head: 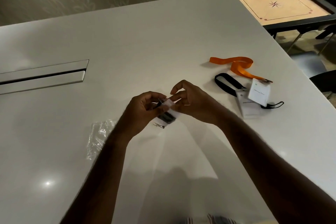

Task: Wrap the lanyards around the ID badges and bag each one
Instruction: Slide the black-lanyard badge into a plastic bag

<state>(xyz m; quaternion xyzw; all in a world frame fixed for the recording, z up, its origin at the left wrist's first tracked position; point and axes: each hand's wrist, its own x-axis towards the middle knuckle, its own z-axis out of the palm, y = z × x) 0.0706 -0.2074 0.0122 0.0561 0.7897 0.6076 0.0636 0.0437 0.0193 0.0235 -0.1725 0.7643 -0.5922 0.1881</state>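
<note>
At the near edge of the white table (163, 45), a strip of striped cloth (214, 221) shows at the bottom of the view, and two bare forearms reach forward from it. To the left of the left forearm, a clear plastic bag (99, 137) lies flat and empty on the table. Further in, the two hands meet just above the table top. The left hand (143, 112) is closed around a badge wrapped in a black lanyard (166, 115), whose metal clip (159, 125) hangs out below. The right hand (190, 99) pinches the top of the same bundle between thumb and fingers, its index finger raised. A thin clear film seems to sit around the bundle, though blur makes it hard to tell. Beyond the hands, to the right, a badge with a black lanyard (228, 80) lies on the table, partly under a second badge (259, 92) clipped to an orange lanyard (236, 65). To the far left, a metal cable slot (41, 75) is set into the table. Past the table's far right corner stands a carrom board (283, 5) on a dark frame.
</note>
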